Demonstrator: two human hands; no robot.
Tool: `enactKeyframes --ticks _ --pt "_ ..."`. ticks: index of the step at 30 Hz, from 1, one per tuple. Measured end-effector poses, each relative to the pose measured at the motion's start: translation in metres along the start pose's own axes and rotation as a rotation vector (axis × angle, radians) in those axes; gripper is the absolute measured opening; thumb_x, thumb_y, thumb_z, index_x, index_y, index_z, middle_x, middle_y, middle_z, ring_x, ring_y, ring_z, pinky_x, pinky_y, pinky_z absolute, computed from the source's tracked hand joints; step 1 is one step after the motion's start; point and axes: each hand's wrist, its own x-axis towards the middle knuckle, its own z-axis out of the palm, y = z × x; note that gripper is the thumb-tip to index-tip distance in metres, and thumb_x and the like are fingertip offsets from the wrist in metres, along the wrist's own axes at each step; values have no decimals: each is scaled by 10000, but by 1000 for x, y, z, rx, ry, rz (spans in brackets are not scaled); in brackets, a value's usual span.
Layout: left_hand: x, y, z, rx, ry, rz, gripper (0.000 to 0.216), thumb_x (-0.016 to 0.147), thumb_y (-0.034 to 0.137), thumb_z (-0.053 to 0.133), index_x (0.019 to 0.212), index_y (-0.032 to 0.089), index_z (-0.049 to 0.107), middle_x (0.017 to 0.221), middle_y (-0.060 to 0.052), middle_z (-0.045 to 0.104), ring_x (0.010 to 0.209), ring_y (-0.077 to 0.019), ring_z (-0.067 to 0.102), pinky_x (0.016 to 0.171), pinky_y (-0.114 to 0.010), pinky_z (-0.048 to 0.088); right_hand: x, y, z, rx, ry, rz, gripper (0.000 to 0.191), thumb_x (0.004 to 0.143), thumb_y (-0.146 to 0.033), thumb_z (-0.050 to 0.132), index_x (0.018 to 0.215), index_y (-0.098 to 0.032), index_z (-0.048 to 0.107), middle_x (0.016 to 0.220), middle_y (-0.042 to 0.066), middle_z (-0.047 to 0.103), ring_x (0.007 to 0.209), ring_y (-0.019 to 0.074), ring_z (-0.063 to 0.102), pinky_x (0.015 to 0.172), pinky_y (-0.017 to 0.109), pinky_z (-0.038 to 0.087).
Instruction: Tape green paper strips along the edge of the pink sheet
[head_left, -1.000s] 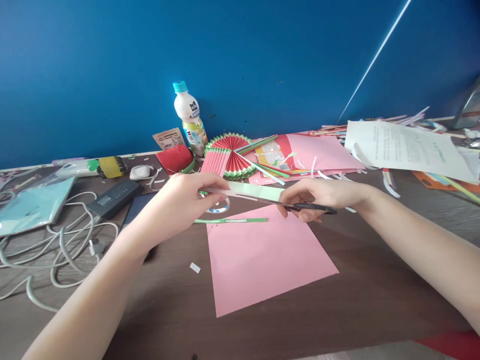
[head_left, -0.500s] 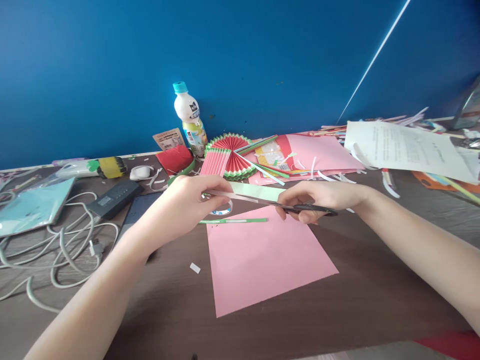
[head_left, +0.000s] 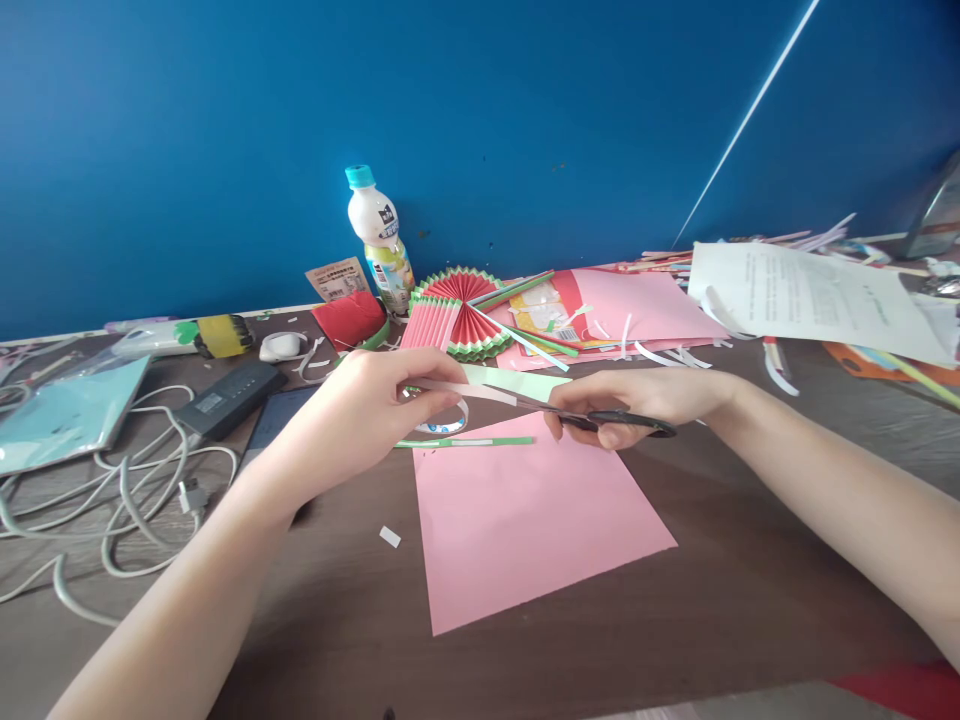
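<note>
My left hand (head_left: 390, 400) pinches a narrow white strip of tape (head_left: 491, 394) between thumb and fingers. Just below those fingers shows part of a tape roll (head_left: 442, 427) with blue print; the rest is hidden. Black-handled scissors (head_left: 634, 420) sit in my right hand (head_left: 630, 398), blades pointing left at the strip's free end. Behind the strip is a pale green piece of paper (head_left: 525, 380). Under both hands lies a green paper strip (head_left: 495, 441) with a white patch along it, across the top edge of a pink sheet (head_left: 540, 520).
A bottle (head_left: 379, 240) stands against the blue wall beside a pleated red-and-green paper fan (head_left: 472, 310). Coiled white cables (head_left: 120, 500) and a black box (head_left: 229, 398) lie to the left. A printed sheet (head_left: 817, 300) and paper scraps lie at right.
The scissors and my right hand have shifted slightly left and down. The white strip now shows broader face-on near the blades. My left hand has barely moved.
</note>
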Motion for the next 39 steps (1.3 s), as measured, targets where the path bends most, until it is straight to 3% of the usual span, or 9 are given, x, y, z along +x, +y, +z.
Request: enactKeyframes --ticks 4,10,14,19,24,39 --pt "-1 0 0 -13 1 1 171 780 357 548 858 262 667 698 63 667 560 -96 526 530 -184 387 0 -1 -1 -3 10 2 416 829 -523 474 1006 -147 487 720 -18 418 624 93 407 561 216 344" --pt "1 -1 -1 -47 26 53 153 785 332 552 871 264 658 874 61 687 645 -92 548 580 -193 394 -2 0 -2 -23 -19 17 462 824 -564 453 1013 -145 490 724 -15 423 617 91 405 564 220 340" --pt "1 0 -1 -61 26 49 137 788 321 555 863 266 654 791 71 680 636 -88 544 588 -191 392 -3 -2 -2 0 -28 28 508 804 -611 448 996 -143 490 731 -11 426 611 90 408 558 221 338" --pt "1 -1 1 -69 19 71 132 776 251 562 874 280 646 877 90 679 695 -84 559 594 -173 381 -2 -3 -1 36 -33 46 564 769 -665 446 999 -152 491 749 -9 429 640 99 421 595 236 347" --pt "1 -3 2 -90 -7 58 113 775 291 572 856 271 649 851 85 677 691 -83 569 579 -163 386 -3 -4 -2 52 -35 52 589 756 -677 454 998 -141 493 742 -8 426 630 96 418 579 235 337" --pt "0 3 3 -110 -73 56 107 784 270 548 830 262 645 754 73 685 658 -102 576 550 -172 401 -1 -4 0 57 -42 35 548 762 -651 473 988 -152 504 712 -17 437 629 99 422 601 241 347"
